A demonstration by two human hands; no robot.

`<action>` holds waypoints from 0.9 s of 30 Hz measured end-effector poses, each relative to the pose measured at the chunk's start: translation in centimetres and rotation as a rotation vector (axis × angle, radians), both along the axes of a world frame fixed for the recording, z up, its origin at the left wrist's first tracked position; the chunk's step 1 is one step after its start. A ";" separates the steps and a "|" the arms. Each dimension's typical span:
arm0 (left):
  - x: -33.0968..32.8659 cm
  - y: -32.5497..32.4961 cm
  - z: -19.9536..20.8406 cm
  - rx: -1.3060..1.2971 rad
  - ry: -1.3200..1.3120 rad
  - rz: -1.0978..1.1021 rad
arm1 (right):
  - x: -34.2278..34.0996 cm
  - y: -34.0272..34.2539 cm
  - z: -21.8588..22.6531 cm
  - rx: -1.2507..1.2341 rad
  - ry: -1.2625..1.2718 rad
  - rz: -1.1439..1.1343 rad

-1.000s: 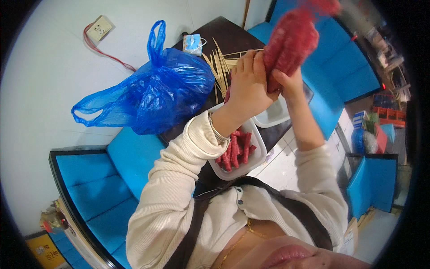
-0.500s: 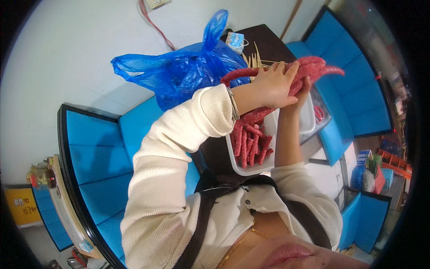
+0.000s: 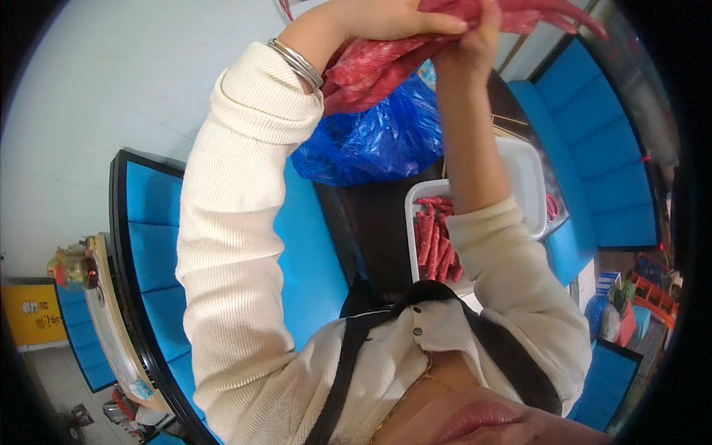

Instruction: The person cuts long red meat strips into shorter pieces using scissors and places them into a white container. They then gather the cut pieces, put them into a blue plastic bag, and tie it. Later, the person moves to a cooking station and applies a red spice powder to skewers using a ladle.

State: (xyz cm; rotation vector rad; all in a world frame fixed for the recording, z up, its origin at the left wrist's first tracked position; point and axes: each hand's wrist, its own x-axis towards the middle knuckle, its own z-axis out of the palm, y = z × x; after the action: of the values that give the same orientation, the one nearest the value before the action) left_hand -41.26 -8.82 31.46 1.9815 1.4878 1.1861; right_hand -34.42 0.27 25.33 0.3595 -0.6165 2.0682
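A bundle of long red sausages (image 3: 374, 67) is held up high above the table, near the top edge of the view. My left hand (image 3: 386, 18), with silver bangles at the wrist, closes over the bundle from the left. Its fingers are partly cut off by the picture's edge. Wrapped round the same bundle from below and the right is my right hand (image 3: 469, 52). Thin sausage ends stick out beyond it to the right. Below, a white plastic tray (image 3: 411, 230) holds several short red sausage pieces (image 3: 432, 241); my right forearm hides part of it.
A blue plastic bag (image 3: 371, 144) sits on the dark table (image 3: 371, 222) under the raised sausages. Another white tray (image 3: 528, 178) stands to the right, with a red looped object (image 3: 552, 208) beside it. Blue padded benches (image 3: 152, 252) flank the table.
Both hands have lifted the sausage bundle up and away from the trays, toward the top of the view. Its near ends have swung left and hang over the blue bag.
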 end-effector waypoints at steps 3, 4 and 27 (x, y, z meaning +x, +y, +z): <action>-1.9 -0.8 -4.5 0.000 0.173 0.159 | -2.0 -1.2 -4.7 -0.180 -0.170 -0.082; -2.4 -0.5 -6.3 -0.002 0.188 0.170 | -2.3 -1.0 -6.3 -0.284 -0.187 -0.001; 3.0 -15.2 -23.0 -0.244 -1.350 0.836 | 4.6 9.1 -19.0 -0.351 -0.351 -0.367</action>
State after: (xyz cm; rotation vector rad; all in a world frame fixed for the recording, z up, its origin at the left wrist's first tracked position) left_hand -38.28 -24.03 8.44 0.0386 1.4364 1.8856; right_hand -29.85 9.38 6.35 -0.3062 -0.4666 1.8432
